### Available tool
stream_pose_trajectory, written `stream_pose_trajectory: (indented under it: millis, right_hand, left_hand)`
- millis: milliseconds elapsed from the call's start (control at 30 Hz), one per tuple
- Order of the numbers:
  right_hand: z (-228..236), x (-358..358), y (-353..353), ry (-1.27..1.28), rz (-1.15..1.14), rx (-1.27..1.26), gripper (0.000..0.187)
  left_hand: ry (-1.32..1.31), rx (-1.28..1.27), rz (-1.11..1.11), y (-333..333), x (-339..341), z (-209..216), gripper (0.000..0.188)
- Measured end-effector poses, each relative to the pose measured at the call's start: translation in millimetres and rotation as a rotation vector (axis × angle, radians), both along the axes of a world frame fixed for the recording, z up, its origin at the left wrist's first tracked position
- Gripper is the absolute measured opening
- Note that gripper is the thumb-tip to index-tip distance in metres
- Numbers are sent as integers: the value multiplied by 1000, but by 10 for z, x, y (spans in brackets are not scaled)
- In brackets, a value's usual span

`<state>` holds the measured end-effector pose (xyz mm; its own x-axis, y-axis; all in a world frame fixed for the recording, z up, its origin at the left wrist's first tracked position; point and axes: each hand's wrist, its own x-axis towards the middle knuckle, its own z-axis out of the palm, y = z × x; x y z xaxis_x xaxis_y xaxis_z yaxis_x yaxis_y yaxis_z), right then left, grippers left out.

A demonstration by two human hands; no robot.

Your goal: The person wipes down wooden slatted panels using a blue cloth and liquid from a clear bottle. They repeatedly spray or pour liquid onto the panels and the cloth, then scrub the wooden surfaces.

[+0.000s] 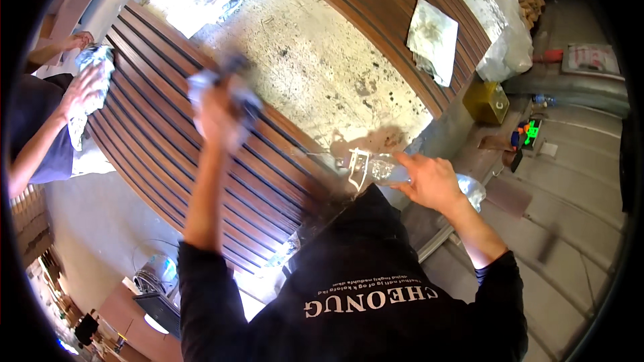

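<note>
My left hand, smeared by motion, presses a bunched cloth on the slatted brown panel with dark grooves. Light and dark parts of the cloth show around the fingers, but its exact shape is blurred. To the right, my right hand grips a clear plastic bottle, tilted on its side with its neck pointing left. A white, angular piece sits at the neck end. The bottle hangs over the panel's near right end, close to a worn, paint-spotted tabletop.
A co-worker's hand lies on another cloth at the panel's left end. A second brown panel carries a folded stained cloth. Plastic bags and a yellow tin stand right. A bucket is lower left.
</note>
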<state>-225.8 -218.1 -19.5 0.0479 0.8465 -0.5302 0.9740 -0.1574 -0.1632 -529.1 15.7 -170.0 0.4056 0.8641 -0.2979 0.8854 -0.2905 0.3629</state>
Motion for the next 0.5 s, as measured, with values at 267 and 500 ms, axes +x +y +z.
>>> stream_pose_trajectory:
  millis: [267, 500]
  right_hand:
    - [-18, -341, -119, 35, 154, 52, 54]
    - [-68, -911, -6, 209, 230, 19, 39]
  left_hand:
    - [-679, 42, -38, -1388, -528, -343, 28]
    - [-187, 479, 116, -1471, -1402, 20, 13]
